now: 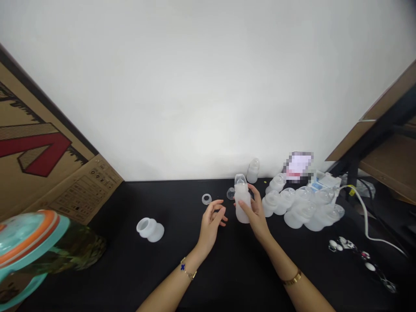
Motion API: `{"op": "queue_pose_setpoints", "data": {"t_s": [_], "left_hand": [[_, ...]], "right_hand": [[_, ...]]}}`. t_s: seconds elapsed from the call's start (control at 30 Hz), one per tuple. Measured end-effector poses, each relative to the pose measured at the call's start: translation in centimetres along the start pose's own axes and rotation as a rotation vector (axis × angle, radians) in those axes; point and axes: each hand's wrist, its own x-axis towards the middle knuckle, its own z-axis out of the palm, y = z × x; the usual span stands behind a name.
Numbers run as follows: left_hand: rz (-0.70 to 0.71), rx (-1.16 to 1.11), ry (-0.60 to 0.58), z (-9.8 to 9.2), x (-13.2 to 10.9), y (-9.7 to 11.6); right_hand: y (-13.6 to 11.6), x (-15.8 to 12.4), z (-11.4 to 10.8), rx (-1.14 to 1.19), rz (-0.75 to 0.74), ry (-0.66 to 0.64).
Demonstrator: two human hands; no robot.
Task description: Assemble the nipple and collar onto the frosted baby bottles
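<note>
My right hand (pixel 256 212) is wrapped round a frosted white baby bottle (pixel 242 203), upright, with a clear cap over its top. To its left my left hand (pixel 212 219) hovers with fingers curved and apart, touching nothing. Just beyond the left fingertips lies a translucent collar ring (pixel 206 199) on the black table. A small clear dome-shaped piece (pixel 230 193) sits right behind the held bottle, partly hidden by it. Off to the left stands an uncapped white bottle (pixel 150 229), its mouth open.
Several capped bottles (pixel 295 206) cluster at the right, and another bottle (pixel 253 170) stands by the wall. Behind the cluster leans a blurred-out phone (pixel 298 166). A white cable (pixel 366 216) and a beaded strand (pixel 362 255) lie far right. A large teal-lidded jug (pixel 35 238) and cardboard box (pixel 74 186) occupy the left.
</note>
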Motion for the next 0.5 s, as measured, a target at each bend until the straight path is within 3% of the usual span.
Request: {"op": "queue_pose_setpoints", "data": {"t_s": [0.23,0.5], "left_hand": [[-0.009,0.029,-0.021,0.1,-0.1,-0.1],[0.004,0.037,-0.018,0.1,-0.1,0.0]], "right_hand": [[-1.0,0.1,-0.5,-0.081,-0.207,0.182],[-2.2,0.2,-0.8,-0.206,-0.308,0.231]]}}
